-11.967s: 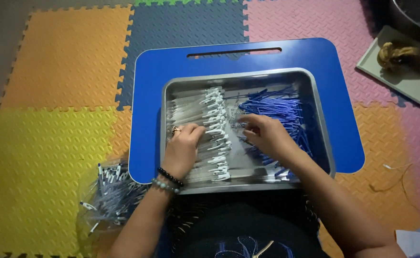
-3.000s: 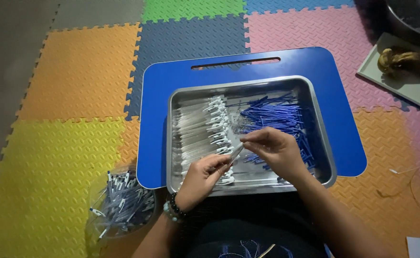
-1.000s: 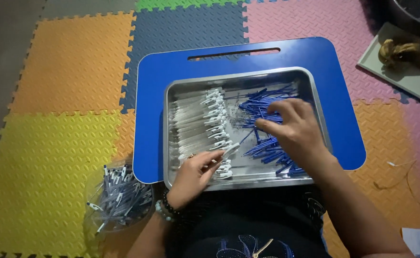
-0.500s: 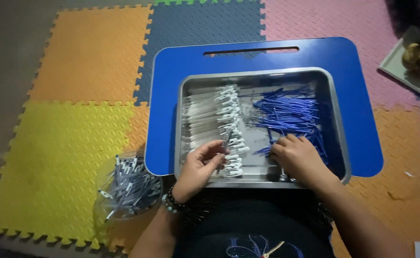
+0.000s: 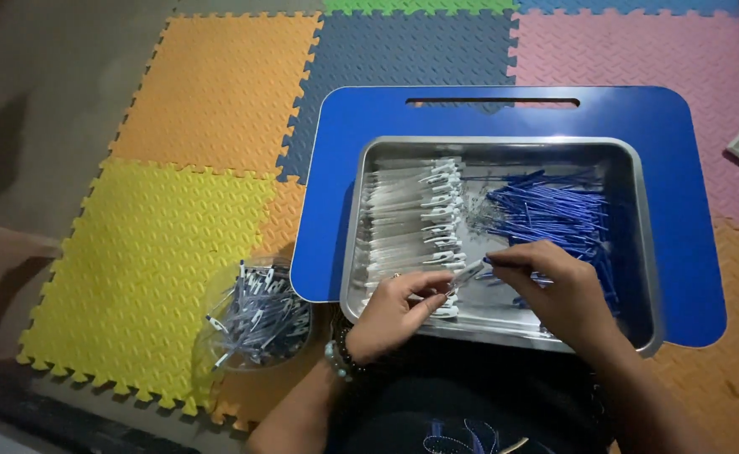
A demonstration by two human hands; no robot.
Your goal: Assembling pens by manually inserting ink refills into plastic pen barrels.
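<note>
Foam floor mats point(image 5: 176, 252) under blue lap table point(image 5: 504, 113). On it steel tray point(image 5: 642, 252): clear pen barrels point(image 5: 411, 214) left, blue refills point(image 5: 554, 214) right. Clear bag point(image 5: 256, 315) holds finished pens. Left hand point(image 5: 394, 311), right hand point(image 5: 554, 290) pinch one pen barrel point(image 5: 468, 271) over tray's near edge.

Dim indoor light, dark shadowed corners at left and bottom, soft glare on the metal tray point(image 5: 638, 277), slight overall blur

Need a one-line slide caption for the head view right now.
Both hands, left hand and right hand, join a pen barrel over a steel tray of blue refills.
</note>
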